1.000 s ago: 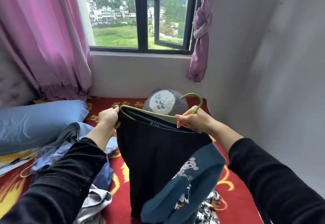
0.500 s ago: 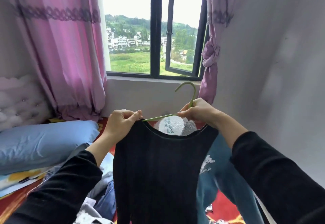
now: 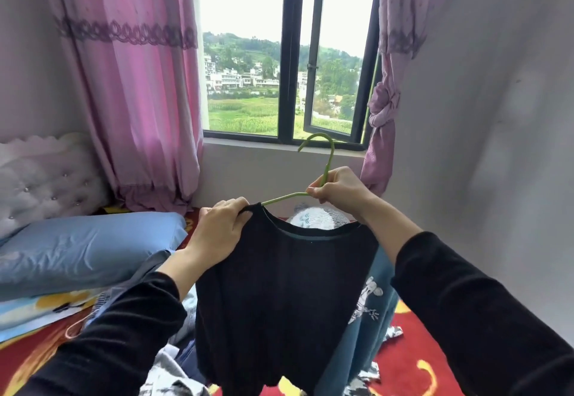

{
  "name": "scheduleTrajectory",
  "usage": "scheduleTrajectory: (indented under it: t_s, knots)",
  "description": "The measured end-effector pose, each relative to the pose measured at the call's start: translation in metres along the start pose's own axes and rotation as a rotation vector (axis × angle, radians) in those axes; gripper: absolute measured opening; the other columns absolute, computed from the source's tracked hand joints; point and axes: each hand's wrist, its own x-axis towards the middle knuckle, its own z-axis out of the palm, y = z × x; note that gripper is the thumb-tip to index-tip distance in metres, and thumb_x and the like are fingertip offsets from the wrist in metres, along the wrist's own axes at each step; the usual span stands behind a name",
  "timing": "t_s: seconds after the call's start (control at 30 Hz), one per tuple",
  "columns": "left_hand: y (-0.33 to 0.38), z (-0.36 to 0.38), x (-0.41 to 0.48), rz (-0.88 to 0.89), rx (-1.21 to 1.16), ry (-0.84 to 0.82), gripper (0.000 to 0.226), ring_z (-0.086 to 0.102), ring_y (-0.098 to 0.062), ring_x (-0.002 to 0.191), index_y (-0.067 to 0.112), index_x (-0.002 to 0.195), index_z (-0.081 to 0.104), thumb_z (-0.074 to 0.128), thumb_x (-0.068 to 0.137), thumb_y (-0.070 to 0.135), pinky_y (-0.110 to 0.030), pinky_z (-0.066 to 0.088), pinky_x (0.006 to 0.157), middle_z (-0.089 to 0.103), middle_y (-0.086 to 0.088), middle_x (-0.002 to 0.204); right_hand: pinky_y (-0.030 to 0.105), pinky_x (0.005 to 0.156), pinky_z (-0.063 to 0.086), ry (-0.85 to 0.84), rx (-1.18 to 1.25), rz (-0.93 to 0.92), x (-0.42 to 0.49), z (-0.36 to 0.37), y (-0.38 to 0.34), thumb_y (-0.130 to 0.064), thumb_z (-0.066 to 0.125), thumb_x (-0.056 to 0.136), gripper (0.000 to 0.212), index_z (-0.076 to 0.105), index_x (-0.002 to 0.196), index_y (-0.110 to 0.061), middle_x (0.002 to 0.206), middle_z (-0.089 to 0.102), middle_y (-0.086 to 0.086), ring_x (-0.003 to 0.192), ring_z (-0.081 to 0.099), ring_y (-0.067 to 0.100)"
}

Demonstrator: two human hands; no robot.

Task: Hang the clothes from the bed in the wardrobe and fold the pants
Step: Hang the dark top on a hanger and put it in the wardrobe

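A black top (image 3: 279, 299) with teal sleeves and a cartoon print hangs upright in front of me over the bed. A green wire hanger (image 3: 326, 162) sticks out of its neck, hook up. My right hand (image 3: 338, 189) grips the hanger at the base of the hook. My left hand (image 3: 222, 228) pinches the top's left shoulder where the hanger arm enters the fabric. More clothes (image 3: 174, 364) lie heaped on the red patterned bedspread (image 3: 413, 349) below. No wardrobe is in view.
A blue pillow (image 3: 84, 249) lies at the left against a white tufted headboard (image 3: 43, 178). A grey plush toy (image 3: 316, 218) sits behind the top. Pink curtains (image 3: 136, 85) frame an open window (image 3: 292, 69). A white wall (image 3: 490, 116) stands close on the right.
Both hands have lifted the top and hanger up off the bed. The garment now hangs straight with its shoulder over the hanger arm, and my view has tilted upward.
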Motion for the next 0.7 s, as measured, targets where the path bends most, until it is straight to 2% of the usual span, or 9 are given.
scheduleTrajectory:
  t_s: [0.13, 0.23, 0.3, 0.37, 0.4, 0.53, 0.6, 0.7]
  knots:
    - [0.016, -0.029, -0.019, -0.062, 0.029, 0.212, 0.013, 0.057, -0.020, 0.094, 0.018, 0.094, 0.061, 0.050, 0.098, 0.023, -0.033, 0.022, 0.082, 0.061, 0.009, 0.088, 0.026, 0.073, 0.049, -0.005, 0.009, -0.202, -0.010, 0.004, -0.016, -0.024, 0.070, 0.086, 0.007, 0.073, 0.084, -0.017, 0.074, 0.069, -0.003, 0.076, 0.063, 0.012]
    - [0.026, -0.067, -0.037, -0.102, 0.087, 0.361, 0.014, 0.057, -0.021, 0.094, 0.018, 0.098, 0.063, 0.049, 0.098, 0.022, -0.036, 0.026, 0.086, 0.062, 0.007, 0.090, 0.035, 0.090, 0.046, 0.124, -0.026, -0.327, -0.020, -0.002, -0.014, -0.042, 0.070, 0.082, 0.024, 0.073, 0.097, -0.023, 0.091, 0.072, -0.008, 0.093, 0.066, 0.012]
    - [0.029, -0.095, -0.056, -0.129, 0.135, 0.453, 0.015, 0.059, -0.023, 0.095, 0.016, 0.101, 0.063, 0.050, 0.098, 0.022, -0.041, 0.031, 0.092, 0.063, 0.004, 0.092, 0.043, 0.096, 0.041, 0.185, -0.159, -0.369, -0.030, -0.001, -0.004, -0.043, 0.067, 0.084, 0.020, 0.070, 0.093, -0.026, 0.088, 0.070, -0.009, 0.094, 0.064, 0.016]
    - [0.029, -0.120, -0.082, -0.178, 0.173, 0.513, 0.015, 0.059, -0.027, 0.094, 0.016, 0.101, 0.063, 0.051, 0.097, 0.022, -0.045, 0.035, 0.092, 0.063, 0.003, 0.092, 0.038, 0.092, 0.037, 0.204, -0.239, -0.418, -0.040, 0.005, 0.003, -0.035, 0.062, 0.089, 0.013, 0.067, 0.086, -0.024, 0.082, 0.067, -0.008, 0.089, 0.062, 0.019]
    - [0.029, -0.130, -0.097, -0.218, 0.194, 0.534, 0.015, 0.058, -0.027, 0.095, 0.017, 0.101, 0.063, 0.051, 0.097, 0.023, -0.042, 0.033, 0.091, 0.062, 0.002, 0.092, 0.037, 0.089, 0.037, 0.198, -0.219, -0.423, -0.044, 0.009, 0.003, -0.033, 0.060, 0.091, 0.015, 0.067, 0.085, -0.021, 0.080, 0.067, -0.006, 0.087, 0.062, 0.021]
    - [0.030, -0.169, -0.159, -0.403, 0.283, 0.596, 0.015, 0.055, -0.027, 0.098, 0.020, 0.101, 0.063, 0.051, 0.097, 0.026, -0.034, 0.019, 0.086, 0.059, 0.003, 0.085, 0.039, 0.082, 0.044, 0.098, -0.127, -0.446, -0.063, 0.045, -0.027, -0.027, 0.062, 0.090, 0.015, 0.068, 0.082, -0.016, 0.077, 0.067, 0.002, 0.083, 0.061, 0.029]
    - [0.032, -0.192, -0.189, -0.449, 0.298, 0.630, 0.014, 0.056, -0.025, 0.097, 0.019, 0.101, 0.064, 0.052, 0.097, 0.026, -0.036, 0.021, 0.090, 0.060, 0.003, 0.085, 0.040, 0.082, 0.044, 0.069, -0.071, -0.519, -0.079, 0.073, -0.055, -0.027, 0.060, 0.088, 0.016, 0.065, 0.077, -0.017, 0.073, 0.065, 0.001, 0.079, 0.059, 0.028]
    - [0.036, -0.230, -0.232, -0.488, 0.346, 0.672, 0.014, 0.057, -0.023, 0.092, 0.018, 0.101, 0.064, 0.052, 0.097, 0.025, -0.047, 0.032, 0.098, 0.060, 0.007, 0.082, 0.042, 0.088, 0.044, 0.033, -0.078, -0.692, -0.111, 0.116, -0.108, -0.029, 0.056, 0.087, 0.017, 0.061, 0.077, -0.016, 0.072, 0.062, -0.003, 0.073, 0.056, 0.022]
